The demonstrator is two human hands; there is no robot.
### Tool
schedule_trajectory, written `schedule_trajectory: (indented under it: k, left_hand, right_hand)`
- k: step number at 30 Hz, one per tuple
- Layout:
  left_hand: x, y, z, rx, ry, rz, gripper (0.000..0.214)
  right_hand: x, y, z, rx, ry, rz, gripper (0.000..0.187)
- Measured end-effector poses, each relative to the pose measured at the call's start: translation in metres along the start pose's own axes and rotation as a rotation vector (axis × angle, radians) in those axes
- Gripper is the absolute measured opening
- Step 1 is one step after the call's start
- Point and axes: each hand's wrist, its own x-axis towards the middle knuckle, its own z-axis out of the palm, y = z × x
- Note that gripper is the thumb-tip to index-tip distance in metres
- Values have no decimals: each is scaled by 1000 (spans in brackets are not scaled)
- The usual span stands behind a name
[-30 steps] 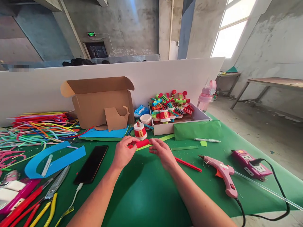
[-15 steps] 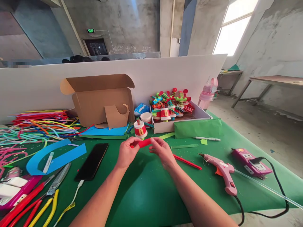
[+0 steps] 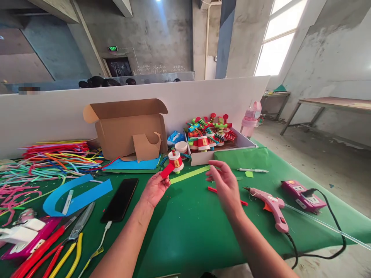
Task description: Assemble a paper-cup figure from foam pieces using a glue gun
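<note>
Between the thumb and fingers of my left hand (image 3: 155,190) is a short red paper strip (image 3: 167,170), its free end pointing up and right. Just behind it stands a red-and-white paper cup figure (image 3: 175,161) with coiled arms. My right hand (image 3: 222,179) is empty, fingers apart, raised over the table. Under and beside it lies a thin red strip (image 3: 244,203), partly hidden by the hand. A light green paper strip (image 3: 189,174) runs between the two hands.
A pink glue gun (image 3: 269,204) lies right, its cord trailing. Behind are a white box (image 3: 203,157) of paper figures and an open cardboard box (image 3: 130,131). At left are a phone (image 3: 120,200), scissors (image 3: 82,222), a blue strip (image 3: 89,197) and pipe cleaners (image 3: 58,154).
My right hand has let go of the red paper strip and moved right, opening. My left hand keeps the strip, now angled upward. The head view has shifted slightly.
</note>
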Motion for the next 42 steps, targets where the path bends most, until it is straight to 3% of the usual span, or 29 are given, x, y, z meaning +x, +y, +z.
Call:
schedule_trajectory:
  k: [4, 8, 10, 13, 19, 23, 27, 30, 33, 35, 39, 42]
  left_hand:
    - [-3, 3, -2, 6, -3, 65, 23]
    - [-3, 6, -6, 81, -6, 144, 26]
    - [-3, 7, -6, 116, -15, 150, 27]
    - [-7, 6, -4, 134, -18, 167, 27]
    - [-12, 7, 3, 149, -4, 206, 29]
    - [-11, 7, 3, 165, -16, 183, 26]
    - [-11, 5, 5, 180, -23, 177, 23]
    - [-12, 3, 7, 215, -21, 170, 20]
    - [-14, 5, 7, 259, -27, 182, 18]
    - [-13, 9, 7, 345, -36, 247, 15]
    - [-1, 28, 17, 587, -88, 557, 6]
    - [18, 45, 32, 606, -119, 617, 10]
  right_hand:
    - [-6, -18, -71, -227, 192, -89, 38]
    - [-20, -17, -156, -733, 380, -28, 47]
    - [-33, -10, -184, -978, 376, 82, 57]
    - [-49, 3, -199, -1092, 265, 205, 59]
    - [-47, 14, -188, -1299, 85, 398, 47]
    - [-38, 13, -193, -1244, 1, 414, 39]
    - [-36, 12, -200, -940, 132, 452, 33]
    - [-32, 8, -191, -405, 245, 450, 32]
    - [-21, -1, -162, 130, 175, 519, 38]
    - [-9, -10, -134, 305, 48, 591, 37]
    - [23, -31, -77, 283, -174, 562, 34]
    - [52, -44, -42, 124, -312, 428, 46]
